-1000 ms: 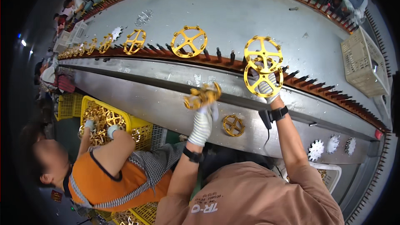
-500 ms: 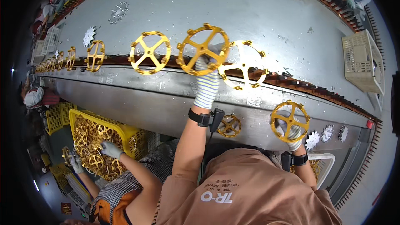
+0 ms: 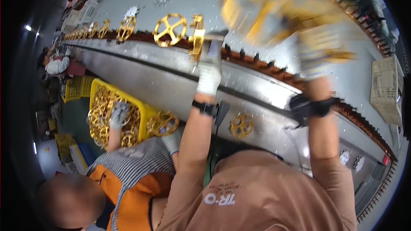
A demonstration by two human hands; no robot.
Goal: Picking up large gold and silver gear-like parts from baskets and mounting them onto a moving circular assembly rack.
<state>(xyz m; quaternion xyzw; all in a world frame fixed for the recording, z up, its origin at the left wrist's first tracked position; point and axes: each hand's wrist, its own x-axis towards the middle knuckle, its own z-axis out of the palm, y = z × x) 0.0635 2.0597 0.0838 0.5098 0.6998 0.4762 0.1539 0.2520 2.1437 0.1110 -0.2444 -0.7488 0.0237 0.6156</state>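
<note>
My left hand (image 3: pixel 209 68), in a striped glove, is raised at the conveyor's rail. Its fingers are up against a gold spoked wheel (image 3: pixel 196 38) turned edge-on and appear closed on it, though the grip is partly hidden. High on the right, my right hand (image 3: pixel 314 53) is smeared by motion. It carries gold spoked wheels (image 3: pixel 257 17), so blurred that I cannot tell how many. Left of my left hand, another gold wheel (image 3: pixel 170 30) stands face-on at the rail, with several more in a row beyond it.
A brown toothed rail (image 3: pixel 274 73) runs along the grey metal surface. Another person's gloved hand (image 3: pixel 119 114) is at a yellow crate (image 3: pixel 143 122) full of gold wheels. A beige crate (image 3: pixel 383 85) stands at far right. One gold wheel (image 3: pixel 242 125) shows against the steel side panel.
My right hand has risen from the lower right to the upper right with gold wheels. The wheel at my left hand has turned edge-on. The bright wheel to its right has left the rail.
</note>
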